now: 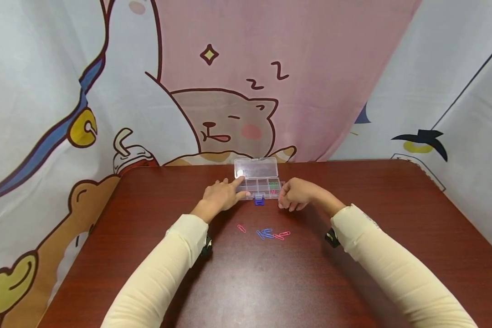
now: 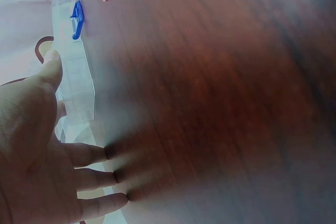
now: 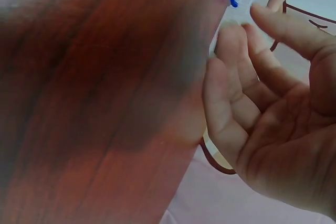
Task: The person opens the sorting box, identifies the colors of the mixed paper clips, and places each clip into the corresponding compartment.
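A clear plastic compartment box [image 1: 252, 188] with a blue latch [image 1: 259, 201] stands with its lid [image 1: 256, 168] raised at the back. Green paper clips [image 1: 273, 185] lie in its back right compartment, and pink ones [image 1: 273, 192] in the front right. My left hand [image 1: 221, 194] spreads over the box's left end, thumb at the front edge and index finger toward the back; its other fingertips touch the table in the left wrist view. At the right end is my right hand [image 1: 297, 193], fingers loosely bent, thumb apart from them [image 3: 262, 93], with nothing visible between.
On the brown table [image 1: 246, 282], in front of the box, lie several blue paper clips [image 1: 265, 234] beside two pink clips [image 1: 279, 237]. A single pink clip [image 1: 241, 228] lies to their left. A printed curtain [image 1: 311, 91] hangs behind the table's far edge.
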The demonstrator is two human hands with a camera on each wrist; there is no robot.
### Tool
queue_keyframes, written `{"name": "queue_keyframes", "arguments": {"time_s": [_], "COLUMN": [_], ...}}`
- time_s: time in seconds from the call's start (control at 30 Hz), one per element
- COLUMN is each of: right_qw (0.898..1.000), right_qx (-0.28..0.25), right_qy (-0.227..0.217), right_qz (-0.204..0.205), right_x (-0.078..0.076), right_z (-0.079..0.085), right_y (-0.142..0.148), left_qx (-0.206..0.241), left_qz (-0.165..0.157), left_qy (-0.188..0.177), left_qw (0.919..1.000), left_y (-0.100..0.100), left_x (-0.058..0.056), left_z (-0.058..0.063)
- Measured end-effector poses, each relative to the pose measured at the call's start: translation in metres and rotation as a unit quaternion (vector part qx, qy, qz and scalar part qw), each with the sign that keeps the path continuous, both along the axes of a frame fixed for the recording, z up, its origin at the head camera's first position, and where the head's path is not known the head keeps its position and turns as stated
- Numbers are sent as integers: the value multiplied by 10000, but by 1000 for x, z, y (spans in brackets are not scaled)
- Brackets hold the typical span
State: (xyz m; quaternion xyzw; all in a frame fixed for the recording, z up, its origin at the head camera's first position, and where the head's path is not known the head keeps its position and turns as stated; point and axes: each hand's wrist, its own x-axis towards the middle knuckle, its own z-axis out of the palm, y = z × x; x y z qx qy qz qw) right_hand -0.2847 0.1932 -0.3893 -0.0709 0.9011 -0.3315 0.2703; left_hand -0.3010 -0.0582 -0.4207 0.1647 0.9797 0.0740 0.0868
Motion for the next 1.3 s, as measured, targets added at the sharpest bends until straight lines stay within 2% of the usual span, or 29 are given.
{"name": "queue_keyframes", "arguments": {"time_s": [0.23,0.73,0.97,1.17,1.3], "right_qw": [9989,9950,9913,9784,9724], "right_qx": [260,490,769,1397,1641], "right_qy": [-272,-258,148,725,898], "right_qz": [282,837,1057,1338,1395], "right_x": [10,33,43,51,54], "right_z": [-8,-10,-11,-8,-8], "right_y": [-1,-10,-13,-20,-22], "left_qx": [4,-26,25,40,42], "left_qz": [-48,6,-3,-8,17], "left_qy": [64,20,-32,-29,-13], "left_qw": [10000,10000,10000,10000,10000], "left_y": [0,0,-1,-1,-1], "left_x": [0,-1,-1,-1,-1], "left_z": [-2,1,1,1,0]}}
